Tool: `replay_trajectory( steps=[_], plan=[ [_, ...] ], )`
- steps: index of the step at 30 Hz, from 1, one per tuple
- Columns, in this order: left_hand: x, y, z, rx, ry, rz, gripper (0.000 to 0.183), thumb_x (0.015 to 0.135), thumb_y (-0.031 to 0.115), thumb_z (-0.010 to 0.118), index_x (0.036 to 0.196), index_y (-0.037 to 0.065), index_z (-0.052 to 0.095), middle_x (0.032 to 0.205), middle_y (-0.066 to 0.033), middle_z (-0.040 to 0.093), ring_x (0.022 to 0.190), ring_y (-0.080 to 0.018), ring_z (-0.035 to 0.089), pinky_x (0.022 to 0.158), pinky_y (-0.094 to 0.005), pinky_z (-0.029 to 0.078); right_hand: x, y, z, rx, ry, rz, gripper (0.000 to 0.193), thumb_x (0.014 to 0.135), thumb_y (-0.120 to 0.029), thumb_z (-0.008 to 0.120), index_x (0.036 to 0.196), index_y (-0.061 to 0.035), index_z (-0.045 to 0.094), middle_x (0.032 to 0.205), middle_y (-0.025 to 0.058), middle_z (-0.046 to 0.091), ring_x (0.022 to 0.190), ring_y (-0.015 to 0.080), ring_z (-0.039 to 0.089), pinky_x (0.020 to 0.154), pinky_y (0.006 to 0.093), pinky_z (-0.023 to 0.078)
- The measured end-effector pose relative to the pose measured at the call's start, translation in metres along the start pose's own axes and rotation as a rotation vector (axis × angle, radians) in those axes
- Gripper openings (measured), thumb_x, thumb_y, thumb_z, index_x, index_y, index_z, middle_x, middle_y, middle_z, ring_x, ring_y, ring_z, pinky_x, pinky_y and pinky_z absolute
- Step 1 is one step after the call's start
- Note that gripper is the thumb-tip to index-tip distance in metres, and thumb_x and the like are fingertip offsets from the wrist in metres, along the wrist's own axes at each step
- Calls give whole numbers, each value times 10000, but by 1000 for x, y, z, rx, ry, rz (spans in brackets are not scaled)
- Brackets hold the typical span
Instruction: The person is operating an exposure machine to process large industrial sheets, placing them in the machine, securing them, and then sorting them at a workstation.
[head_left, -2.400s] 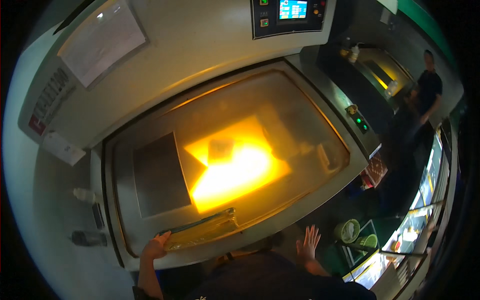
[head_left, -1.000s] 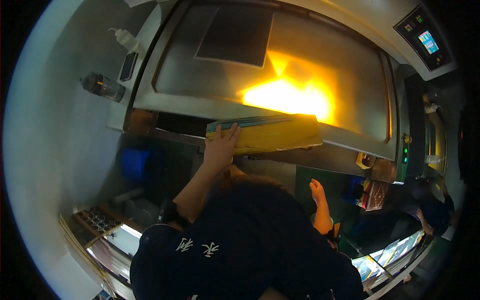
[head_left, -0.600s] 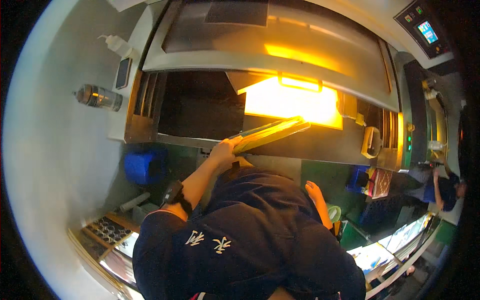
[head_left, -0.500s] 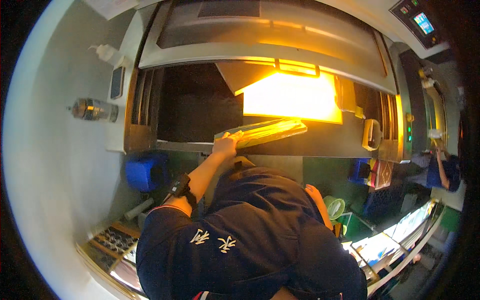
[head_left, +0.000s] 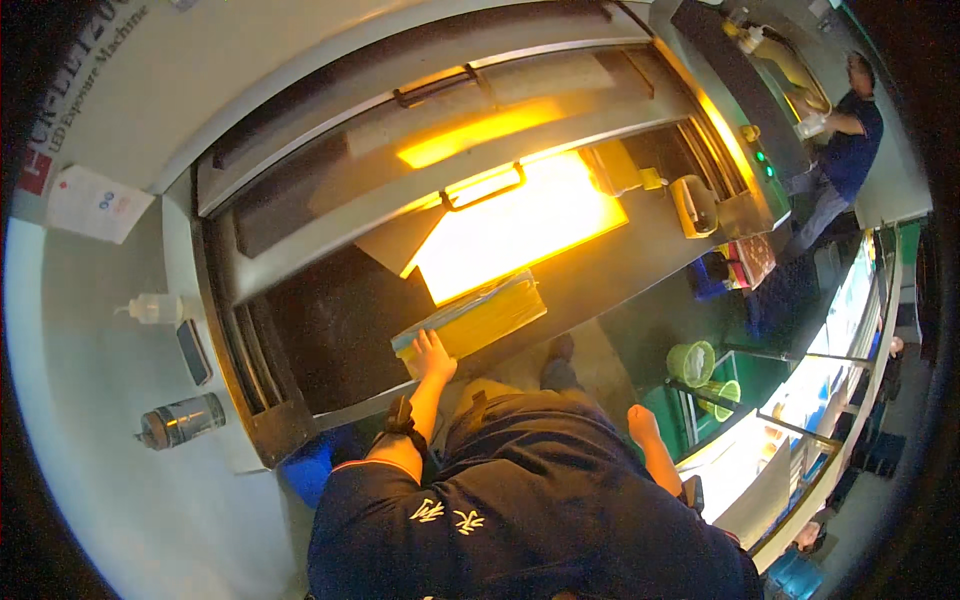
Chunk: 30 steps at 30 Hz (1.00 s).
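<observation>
A flat, yellowish packet with a shiny, film-like cover (head_left: 490,318) lies at the front of the dark machine bed (head_left: 320,345), just before the bright lit panel (head_left: 520,230). On the packet's left end rests my left hand (head_left: 434,354), its fingers spread over the top. A black band circles that wrist. My right hand (head_left: 645,425) hangs beside my body at the right, its fingers curled together and nothing visible in them. It is away from the bed. A brown board (head_left: 400,240) leans at the panel's left edge.
Above the panel, the raised lid has a handle (head_left: 483,188). A yellow roll-like item (head_left: 694,207) sits at the bed's right. On the left ledge are a squeeze bottle (head_left: 155,309), phone (head_left: 194,352) and clear jar (head_left: 182,420). Behind me stand green baskets (head_left: 691,363). A person (head_left: 850,130) works at right.
The view has turned and shifted. The packet, tilted in my left hand before, now lies flatter on the bed, and that hand's fingers have spread over it. My right hand stays low at the side.
</observation>
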<state>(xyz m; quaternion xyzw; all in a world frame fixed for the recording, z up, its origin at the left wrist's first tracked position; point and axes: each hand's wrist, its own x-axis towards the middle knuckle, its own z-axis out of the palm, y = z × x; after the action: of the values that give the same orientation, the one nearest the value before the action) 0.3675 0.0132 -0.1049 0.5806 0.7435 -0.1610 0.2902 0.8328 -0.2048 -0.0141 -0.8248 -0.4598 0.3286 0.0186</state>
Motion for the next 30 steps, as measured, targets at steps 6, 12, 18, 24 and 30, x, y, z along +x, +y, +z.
replay_trajectory(
  steps=[6, 12, 18, 24, 30],
  plan=[
    [13, 71, -39, -1651, -240, -20, 529, 967, 509, 424, 1311, 116, 505, 1300, -111, 579, 1090, -315, 586, 862, -490, 470, 46, 31, -15, 73, 81, -201, 346, 963, -277, 437, 815, 0, 582, 781, 247, 600, 770, 434, 589, 703, 466, 456],
    [-8, 112, -35, -2166, -272, 8, 661, 939, 648, 373, 1201, 59, 521, 1146, -132, 601, 1094, -330, 561, 904, -520, 453, 113, -24, -97, 219, -110, -309, 337, 952, -301, 473, 872, 3, 594, 770, 202, 611, 720, 334, 596, 686, 401, 459],
    [-77, 178, 10, -2948, 68, -239, 735, 854, 801, 285, 703, 102, 458, 603, -92, 469, 597, -274, 471, 767, -504, 443, 196, -24, -73, -40, -399, -738, 340, 948, -329, 481, 958, -9, 596, 894, 207, 633, 852, 359, 617, 765, 443, 479],
    [-200, 200, -33, -2788, 135, -229, 702, 919, 715, 191, 680, 99, 426, 592, -51, 400, 620, -231, 417, 762, -412, 417, 185, -52, -94, -14, -757, -839, 228, 948, -242, 501, 996, -46, 607, 903, 143, 636, 847, 290, 616, 769, 386, 493],
    [-292, 222, -137, -2887, 202, 266, 633, 904, 711, 329, 768, 100, 422, 715, -43, 417, 703, -218, 432, 863, -396, 397, 200, -81, -115, 495, -1036, -887, 198, 933, -199, 546, 1041, -52, 625, 887, 81, 650, 833, 165, 607, 763, 339, 507]
  ],
)
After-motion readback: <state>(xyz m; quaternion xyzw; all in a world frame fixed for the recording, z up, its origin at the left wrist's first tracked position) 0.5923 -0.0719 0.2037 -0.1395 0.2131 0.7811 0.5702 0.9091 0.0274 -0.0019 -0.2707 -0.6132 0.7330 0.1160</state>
